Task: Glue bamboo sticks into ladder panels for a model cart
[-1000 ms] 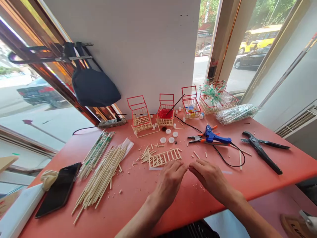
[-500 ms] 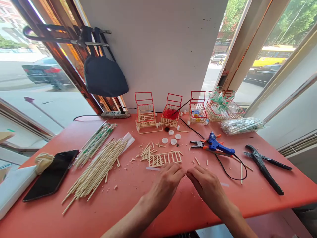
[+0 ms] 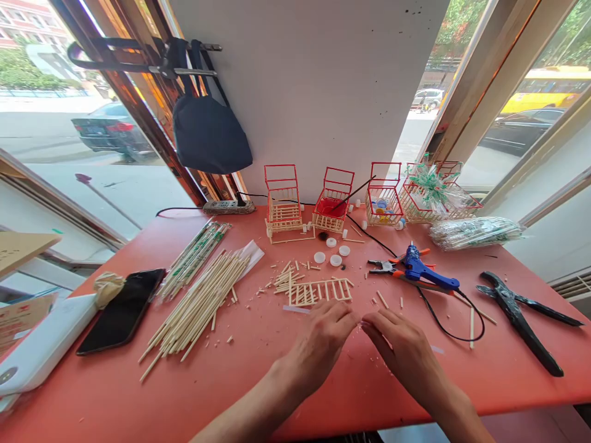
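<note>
My left hand (image 3: 329, 335) and my right hand (image 3: 396, 337) meet fingertip to fingertip above the near middle of the red table (image 3: 258, 394). Both sets of fingers are pinched together; whatever lies between them is too small and hidden to name. Just beyond my left hand lies a ladder-like frame of thin wooden sticks (image 3: 323, 291), with short cut stick pieces (image 3: 287, 280) heaped at its left. A strip of clear plastic (image 3: 296, 309) lies beside the frame, close to my left fingers.
Small stick-built carts (image 3: 284, 215) stand along the wall. On the right are a blue glue gun (image 3: 427, 272), pliers (image 3: 382, 266) and black cutters (image 3: 517, 314). Long sticks (image 3: 198, 307), a phone (image 3: 122, 312) and a power strip (image 3: 228, 207) lie left. White caps (image 3: 335, 261) sit mid-table.
The whole view has shifted, so the table's things appear farther right. My hands keep the same pinched pose, fingertips together, in front of the stick frame.
</note>
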Demonstrator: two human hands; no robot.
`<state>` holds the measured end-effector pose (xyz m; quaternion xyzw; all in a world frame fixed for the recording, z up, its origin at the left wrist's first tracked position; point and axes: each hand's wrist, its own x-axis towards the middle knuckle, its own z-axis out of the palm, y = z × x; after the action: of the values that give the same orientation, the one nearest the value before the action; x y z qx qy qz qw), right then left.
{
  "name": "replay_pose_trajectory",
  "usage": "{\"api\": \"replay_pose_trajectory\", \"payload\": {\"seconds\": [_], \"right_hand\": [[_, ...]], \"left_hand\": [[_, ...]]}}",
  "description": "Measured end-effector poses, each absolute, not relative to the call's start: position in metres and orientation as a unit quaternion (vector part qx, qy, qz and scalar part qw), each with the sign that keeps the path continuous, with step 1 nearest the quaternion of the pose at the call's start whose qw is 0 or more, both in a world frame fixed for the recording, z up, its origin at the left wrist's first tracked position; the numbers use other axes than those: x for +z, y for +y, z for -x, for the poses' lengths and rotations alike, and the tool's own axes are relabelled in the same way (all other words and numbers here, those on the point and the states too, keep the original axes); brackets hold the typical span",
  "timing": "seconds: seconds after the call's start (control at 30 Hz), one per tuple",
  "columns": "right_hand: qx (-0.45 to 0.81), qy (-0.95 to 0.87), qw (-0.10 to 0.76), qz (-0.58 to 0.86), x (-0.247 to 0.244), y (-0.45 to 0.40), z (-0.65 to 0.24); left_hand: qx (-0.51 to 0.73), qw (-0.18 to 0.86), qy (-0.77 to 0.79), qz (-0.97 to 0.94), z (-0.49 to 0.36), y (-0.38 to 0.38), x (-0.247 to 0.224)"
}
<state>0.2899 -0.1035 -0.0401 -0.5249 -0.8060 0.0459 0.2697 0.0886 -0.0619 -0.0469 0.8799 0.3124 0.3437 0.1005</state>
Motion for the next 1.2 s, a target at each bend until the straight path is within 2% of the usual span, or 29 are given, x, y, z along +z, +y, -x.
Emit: {"api": "replay_pose_trajectory", "payload": {"seconds": [1.2], "right_hand": [[-0.012,-0.794,0.306,0.526,-0.049,-0.098,-0.278]], "left_hand": [[0.395,0.067,0.307,-0.863,-0.090,-0.060,-0.045]]}}
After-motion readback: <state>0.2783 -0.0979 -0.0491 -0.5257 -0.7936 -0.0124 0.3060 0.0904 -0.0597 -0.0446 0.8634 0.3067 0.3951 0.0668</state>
